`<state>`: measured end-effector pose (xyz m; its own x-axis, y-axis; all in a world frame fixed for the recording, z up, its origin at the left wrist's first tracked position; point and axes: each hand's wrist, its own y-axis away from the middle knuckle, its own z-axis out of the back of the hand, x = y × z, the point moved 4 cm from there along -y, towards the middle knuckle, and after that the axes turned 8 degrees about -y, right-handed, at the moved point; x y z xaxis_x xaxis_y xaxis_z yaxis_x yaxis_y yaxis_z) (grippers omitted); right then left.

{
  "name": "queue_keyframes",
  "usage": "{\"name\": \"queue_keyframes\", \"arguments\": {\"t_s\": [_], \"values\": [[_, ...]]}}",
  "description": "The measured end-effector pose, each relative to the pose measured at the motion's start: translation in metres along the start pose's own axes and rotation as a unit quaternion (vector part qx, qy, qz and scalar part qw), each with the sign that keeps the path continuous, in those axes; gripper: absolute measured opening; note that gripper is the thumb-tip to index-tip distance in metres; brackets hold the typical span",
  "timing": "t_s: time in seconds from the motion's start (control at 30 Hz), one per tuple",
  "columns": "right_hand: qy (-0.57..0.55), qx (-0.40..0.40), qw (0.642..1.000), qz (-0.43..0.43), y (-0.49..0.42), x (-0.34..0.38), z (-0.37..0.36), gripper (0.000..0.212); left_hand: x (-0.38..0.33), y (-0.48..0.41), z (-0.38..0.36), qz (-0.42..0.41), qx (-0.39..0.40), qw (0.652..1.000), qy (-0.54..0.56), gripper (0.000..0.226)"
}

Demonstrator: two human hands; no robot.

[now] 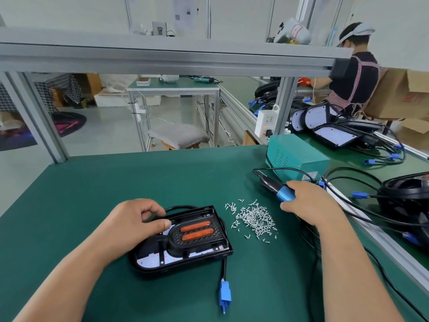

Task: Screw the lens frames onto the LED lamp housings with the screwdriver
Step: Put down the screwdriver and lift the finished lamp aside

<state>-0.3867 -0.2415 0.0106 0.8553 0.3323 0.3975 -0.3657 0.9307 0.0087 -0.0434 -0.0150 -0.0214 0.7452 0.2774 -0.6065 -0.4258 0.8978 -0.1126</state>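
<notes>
**Lamp housing steadied by one hand, screwdriver gripped in the other**

The left hand (137, 221) curls over the far left corner of the lamp housing (178, 267), thumb lying on the lens frame (185, 242). The fingertips cover that corner, so whether they also pinch a screw cannot be told. The housing lies flat on the green mat (104, 182), just in front of the person, and its cable ends in a blue plug (224, 295). The right hand (311, 203) wraps around the blue barrel of the screwdriver (276, 189). Its bit end is hidden under the palm, and only the black rear and cord show. A loose pile of screws (254, 219) lies between the hands. A teal box (294, 154) stands behind.
</notes>
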Motion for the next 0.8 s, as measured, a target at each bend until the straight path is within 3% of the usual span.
{"name": "queue_keyframes", "arguments": {"t_s": [0.13,0.27,0.4,0.47,0.53,0.63,0.8], "values": [[-0.022,-0.006,1.000,-0.015,-0.003,-0.004,0.001,0.031,0.002,-0.001,0.000,0.017,-0.006,1.000,0.000,0.029],[-0.035,-0.031,0.999,-0.022,-0.002,-0.006,0.005,0.054,0.007,-0.003,-0.001,0.020,0.009,1.000,-0.013,0.060],[-0.034,-0.083,0.996,0.004,0.004,0.003,0.018,0.044,0.010,-0.002,0.002,0.037,0.038,0.998,-0.042,0.093],[-0.084,-0.078,0.992,0.053,0.012,0.017,0.021,0.019,0.011,-0.003,0.002,0.034,0.042,0.997,-0.051,0.086],[-0.130,-0.003,0.984,0.120,0.022,0.038,0.016,0.002,0.012,-0.002,0.002,0.036,0.038,0.997,-0.053,0.071],[-0.143,0.117,0.963,0.198,0.038,0.075,-0.005,0.007,0.011,-0.002,0.002,0.039,0.039,0.997,-0.060,0.066],[-0.035,0.142,0.966,0.214,0.041,0.097,-0.035,0.027,0.008,-0.002,0.001,0.036,0.035,0.996,-0.073,0.043]]}}
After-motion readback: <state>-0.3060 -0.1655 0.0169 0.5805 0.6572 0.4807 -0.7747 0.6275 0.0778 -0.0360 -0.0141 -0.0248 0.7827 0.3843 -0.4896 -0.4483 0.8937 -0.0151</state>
